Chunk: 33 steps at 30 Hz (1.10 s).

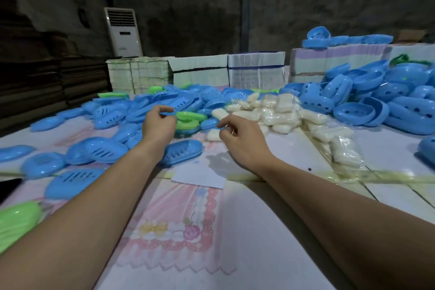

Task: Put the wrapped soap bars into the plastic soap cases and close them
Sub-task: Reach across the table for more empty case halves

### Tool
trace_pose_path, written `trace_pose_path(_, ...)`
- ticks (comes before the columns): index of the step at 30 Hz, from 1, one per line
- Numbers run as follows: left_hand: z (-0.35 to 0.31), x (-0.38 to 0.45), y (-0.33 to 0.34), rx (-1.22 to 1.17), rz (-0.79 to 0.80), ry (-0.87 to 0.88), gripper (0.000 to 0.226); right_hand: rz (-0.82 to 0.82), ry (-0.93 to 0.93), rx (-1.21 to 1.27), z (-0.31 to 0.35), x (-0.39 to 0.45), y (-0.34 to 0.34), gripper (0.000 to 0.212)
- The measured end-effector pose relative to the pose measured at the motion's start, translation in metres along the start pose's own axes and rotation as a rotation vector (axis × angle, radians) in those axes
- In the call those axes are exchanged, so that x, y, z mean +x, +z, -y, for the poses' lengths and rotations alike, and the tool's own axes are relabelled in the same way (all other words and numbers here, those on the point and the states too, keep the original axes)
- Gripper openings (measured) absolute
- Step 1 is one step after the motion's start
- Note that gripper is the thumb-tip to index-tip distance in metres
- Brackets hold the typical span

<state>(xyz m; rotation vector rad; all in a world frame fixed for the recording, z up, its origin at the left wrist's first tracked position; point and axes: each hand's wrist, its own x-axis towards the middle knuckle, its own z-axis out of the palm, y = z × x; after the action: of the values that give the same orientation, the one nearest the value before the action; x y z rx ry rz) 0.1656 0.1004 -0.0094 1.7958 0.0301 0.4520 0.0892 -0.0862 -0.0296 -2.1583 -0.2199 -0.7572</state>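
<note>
Green soap case [188,116] beyond left hand [159,125], fingers loosely curled, empty; right hand [240,141] likewise, near soap bar [213,135].

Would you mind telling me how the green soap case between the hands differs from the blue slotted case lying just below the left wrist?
The green soap case is green and looks like two stacked shells; the blue slotted case is blue, a single shell with slots showing. The green one lies farther away, among others. Both are oval plastic.
</note>
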Motion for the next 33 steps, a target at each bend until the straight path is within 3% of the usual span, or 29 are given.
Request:
trace_pose_path(3,0.009,0.021,-0.009,0.202,-0.044,0.061,0.021,0.022,-0.058,-0.062,-0.001,0.0,0.001,0.02)
trace_pose_path(9,0.011,0.033,-0.005,0.768,0.248,0.125,0.038,0.074,-0.185,-0.231,0.004,0.0,0.007,0.02)
trace_pose_path(12,0.006,0.031,0.007,0.742,0.252,0.064,0.024,0.075,-0.184,-0.224,0.003,-0.001,0.007,0.021)
trace_pose_path(16,0.009,0.034,0.019,0.706,0.204,-0.014,0.034,0.08,-0.171,-0.216,0.002,-0.001,0.005,0.021)
trace_pose_path(19,0.01,0.034,0.017,0.624,0.124,-0.024,0.031,0.092,-0.16,-0.217,0.001,0.0,0.006,0.02)
trace_pose_path(23,0.0,0.03,0.009,0.518,0.049,-0.023,0.009,0.095,-0.128,-0.205,-0.001,0.0,0.005,0.019)
trace_pose_path(27,-0.006,0.02,0.005,0.209,0.041,-0.071,0.033,0.07,-0.07,-0.168,-0.002,0.001,0.004,0.017)
trace_pose_path(30,-0.017,0.002,0.011,-0.206,0.093,-0.226,0.053,0.039,-0.008,-0.132,-0.004,0.002,0.003,0.016)
trace_pose_path(33,-0.032,-0.025,0.018,-0.774,0.204,-0.47,0.037,-0.011,0.06,-0.105,-0.007,0.003,-0.001,0.018)
